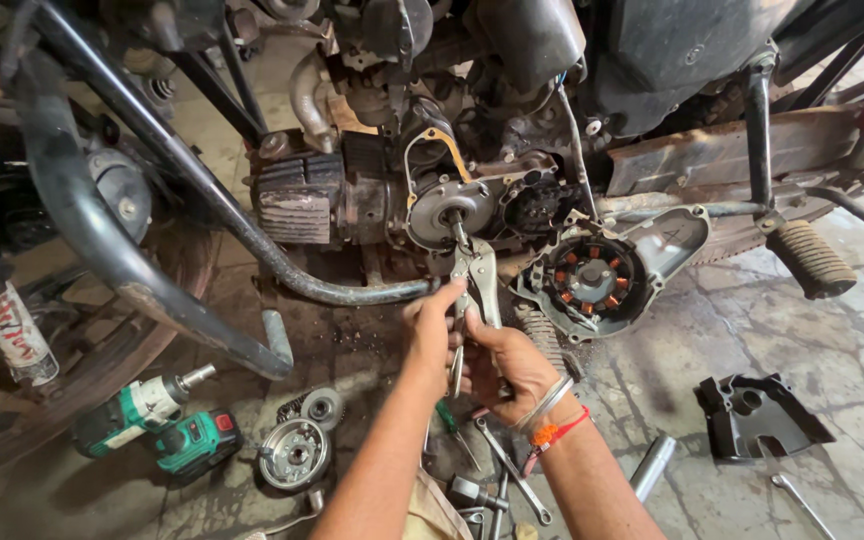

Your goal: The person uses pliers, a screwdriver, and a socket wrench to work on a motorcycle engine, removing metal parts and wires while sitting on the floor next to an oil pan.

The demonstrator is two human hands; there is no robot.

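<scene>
Drill [157, 425] left of flywheel [294, 453]

At the left edge, a white label [14, 335] with red and black printing wraps around a cylindrical tube that leans against the dark wheel. Lower left on the floor, the green cordless tool's battery pack [197, 440] bears a small dark patch of label, too small to make out.

the hands [472, 345] work in a narrow gap: a curved black crash bar [202, 200] hems them on the left, the hanging stator cover [602, 275] on the right. loose tools [497, 480] clutter the floor [752, 330] below, which lies open rightward.
</scene>
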